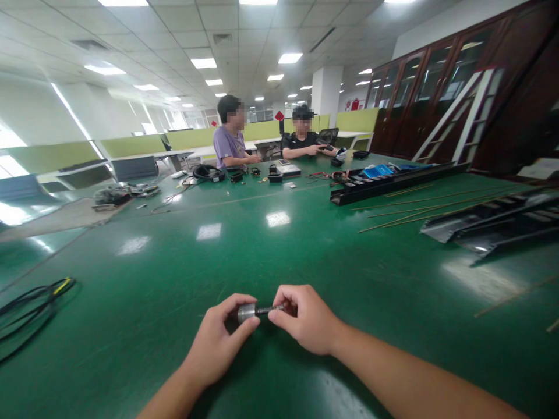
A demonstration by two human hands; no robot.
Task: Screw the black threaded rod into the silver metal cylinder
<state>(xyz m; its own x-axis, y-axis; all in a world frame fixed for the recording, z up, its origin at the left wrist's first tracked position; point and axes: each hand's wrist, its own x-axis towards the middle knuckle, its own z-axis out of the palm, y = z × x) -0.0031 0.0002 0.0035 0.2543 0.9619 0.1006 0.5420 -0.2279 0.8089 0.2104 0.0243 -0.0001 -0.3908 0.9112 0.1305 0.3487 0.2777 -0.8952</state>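
Just above the near part of the green table (209,256), my two hands meet at a small metal part. My left hand (222,334) grips a silver metal cylinder (247,312) between thumb and fingers. From the cylinder's right end a thin dark shaft (263,311) runs straight to my right hand (308,320). The thumb and fingertips of that hand are pinched around the shaft's far end, which they partly cover. The whole piece lies roughly level, and its exact kind is too small to make out.
A coiled black cable (32,314) lies at the left. Black metal channels (458,233) and thin rods (402,221) occupy the right side. Across the table are two people, with black devices (275,176) and cables (208,173) before them. A stepladder (476,116) leans near the cabinets.
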